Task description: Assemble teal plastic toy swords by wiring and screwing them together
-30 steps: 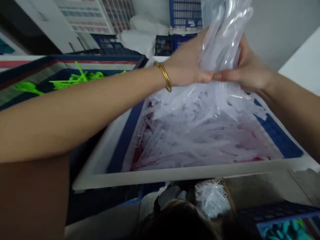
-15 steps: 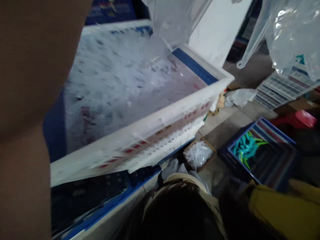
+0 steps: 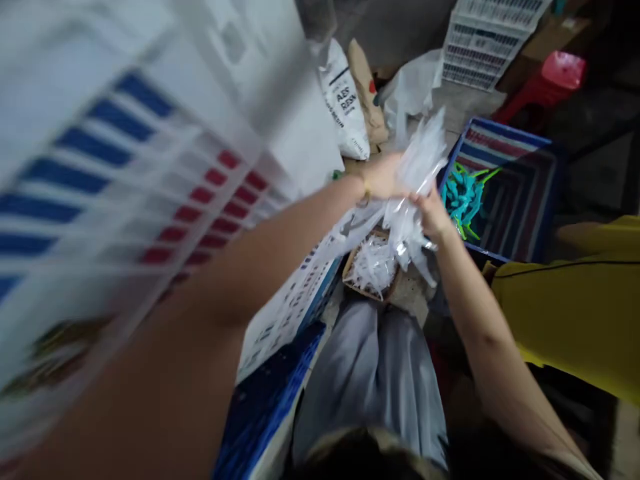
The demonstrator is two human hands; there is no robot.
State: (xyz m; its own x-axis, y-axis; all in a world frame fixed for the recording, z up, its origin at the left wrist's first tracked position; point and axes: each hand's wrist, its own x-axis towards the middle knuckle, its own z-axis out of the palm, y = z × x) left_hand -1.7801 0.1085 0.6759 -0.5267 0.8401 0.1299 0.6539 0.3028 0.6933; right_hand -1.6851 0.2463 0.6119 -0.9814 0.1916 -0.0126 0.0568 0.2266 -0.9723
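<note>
Both my hands hold a crumpled clear plastic bag [image 3: 417,180] out in front of me, above the floor. My left hand [image 3: 383,177] grips it from the left, fingers closed on the plastic. My right hand [image 3: 433,217] pinches it from below right. Under the bag stands a small cardboard box [image 3: 373,270] with clear plastic pieces in it. The white crate [image 3: 120,153] with blue and red slots fills the left of the view, blurred by motion.
A dark blue crate [image 3: 510,187] with teal and green plastic pieces stands to the right. A person in a yellow top [image 3: 575,300] sits at the right edge. White sacks [image 3: 345,100], stacked white crates [image 3: 485,40] and a red stool [image 3: 550,73] lie farther off.
My view has swung right and down, away from the white crate's inside. The bag, held high over the crate before, is now low over the floor and the small box.
</note>
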